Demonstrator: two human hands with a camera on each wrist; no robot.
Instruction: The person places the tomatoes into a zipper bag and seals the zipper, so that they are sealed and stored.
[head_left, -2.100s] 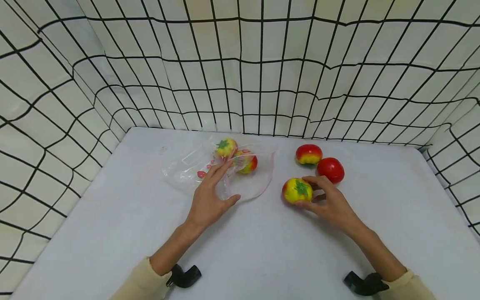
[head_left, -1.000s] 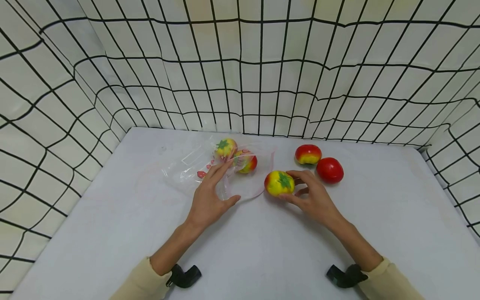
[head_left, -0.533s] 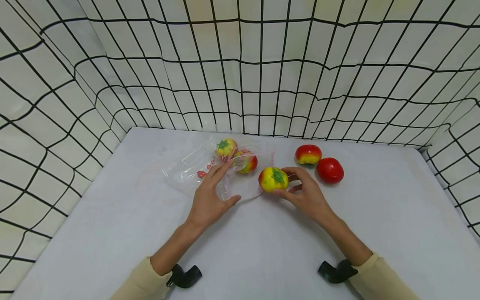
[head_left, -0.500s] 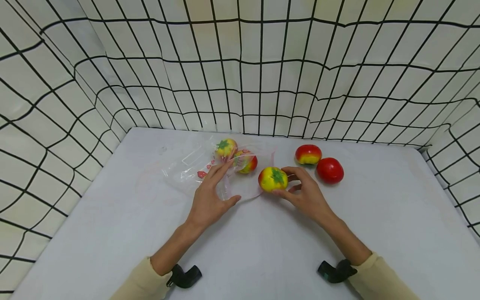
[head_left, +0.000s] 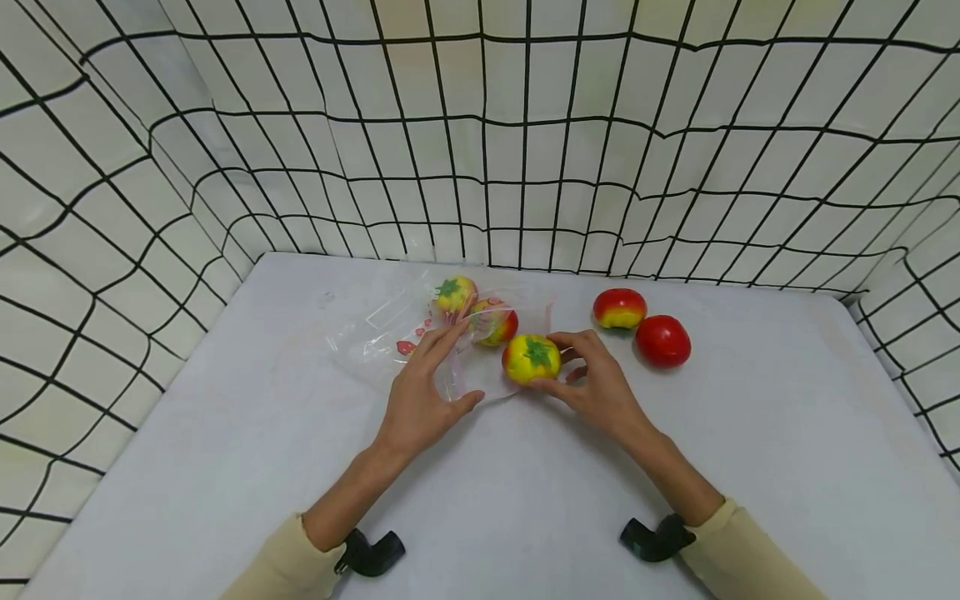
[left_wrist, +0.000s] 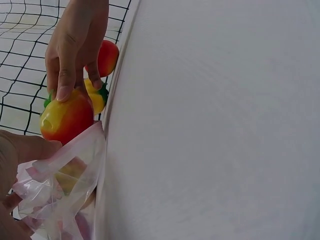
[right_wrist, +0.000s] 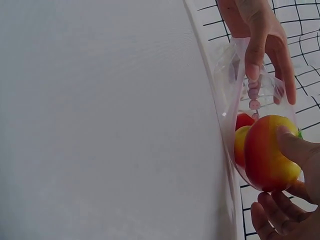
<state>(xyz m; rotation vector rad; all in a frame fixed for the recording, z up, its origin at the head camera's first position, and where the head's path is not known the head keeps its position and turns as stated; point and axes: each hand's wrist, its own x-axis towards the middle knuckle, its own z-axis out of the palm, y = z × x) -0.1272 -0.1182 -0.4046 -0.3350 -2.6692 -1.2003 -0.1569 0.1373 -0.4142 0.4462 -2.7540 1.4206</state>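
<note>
In the head view a clear plastic bag [head_left: 367, 342] with a pink-edged mouth and pink prints lies on the white table. Two yellow-red toy fruits, one with a green leafy top [head_left: 453, 297] and another fruit [head_left: 497, 323], show through its film. My left hand [head_left: 420, 404] rests at the bag's mouth, thumb and fingers spread wide against the film. Between thumb and fingertips my right hand [head_left: 596, 387] grips a yellow-red toy fruit [head_left: 531, 358] with a green star-shaped top. This fruit overlaps the bag's mouth. In the right wrist view the held fruit [right_wrist: 270, 152] partly covers the bagged ones.
Right of the bag, a red-and-yellow toy fruit [head_left: 619, 308] and a red one [head_left: 663, 342] sit side by side near the table's back. White walls with black netting [head_left: 510, 150] border the white table [head_left: 510, 508] at the back and sides.
My right hand has moved leftward with the toy fruit, from beside the loose fruits to the bag's mouth. My left hand and the bag stay where they were.
</note>
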